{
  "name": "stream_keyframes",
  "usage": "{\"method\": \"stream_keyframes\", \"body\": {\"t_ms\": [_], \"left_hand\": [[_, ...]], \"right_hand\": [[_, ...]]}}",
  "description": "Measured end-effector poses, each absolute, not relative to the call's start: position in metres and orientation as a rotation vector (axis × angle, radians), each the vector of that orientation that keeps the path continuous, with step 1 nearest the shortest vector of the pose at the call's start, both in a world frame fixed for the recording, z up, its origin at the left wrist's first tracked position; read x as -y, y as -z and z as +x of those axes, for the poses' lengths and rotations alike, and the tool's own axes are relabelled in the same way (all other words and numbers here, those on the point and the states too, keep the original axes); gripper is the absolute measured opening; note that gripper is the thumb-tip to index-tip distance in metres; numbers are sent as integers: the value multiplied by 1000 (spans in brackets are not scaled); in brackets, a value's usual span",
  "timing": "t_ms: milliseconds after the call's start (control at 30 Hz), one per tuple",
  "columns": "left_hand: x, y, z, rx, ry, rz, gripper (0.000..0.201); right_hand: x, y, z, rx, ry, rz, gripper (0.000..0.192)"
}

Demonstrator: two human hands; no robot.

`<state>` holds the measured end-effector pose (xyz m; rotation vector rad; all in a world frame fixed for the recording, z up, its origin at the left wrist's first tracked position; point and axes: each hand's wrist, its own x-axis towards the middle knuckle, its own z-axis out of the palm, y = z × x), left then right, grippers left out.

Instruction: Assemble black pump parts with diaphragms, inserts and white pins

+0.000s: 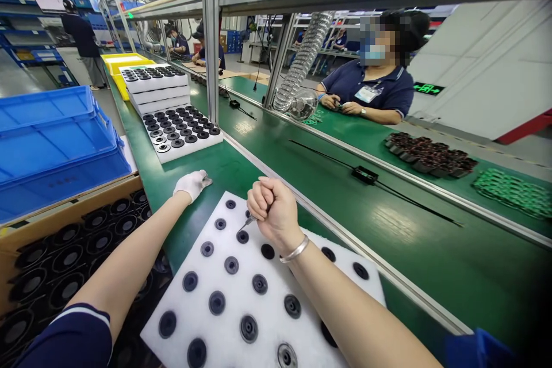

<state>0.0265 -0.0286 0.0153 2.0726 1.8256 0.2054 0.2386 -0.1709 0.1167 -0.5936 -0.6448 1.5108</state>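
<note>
The right hand (273,210) is closing in a fist around a thin metal tool (246,223), its tip touching a black part (242,236) seated in the white foam tray (263,305) on the green bench (431,259). The gloved left hand (192,183) is resting beyond the tray, curled on a small piece I cannot make out.

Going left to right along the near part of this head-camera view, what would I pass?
Cardboard box of black round parts → gloved left hand → white foam tray with the right hand fisted around a small metal tool → green conveyor belt.
</note>
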Motion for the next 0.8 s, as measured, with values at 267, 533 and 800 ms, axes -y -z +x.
{"method": "stream_keyframes", "body": {"t_ms": [267,533,800], "left_hand": [[35,-21,27,-2038,-38,2131,46],[23,-22,30,-1961,170,2228,36],[6,-29,34,-1901,221,2140,35]], "right_hand": [[173,-115,240,633,-1512,-594,42],[171,-116,241,629,-1502,-580,42],[175,-117,238,632,-1521,-616,43]]}}
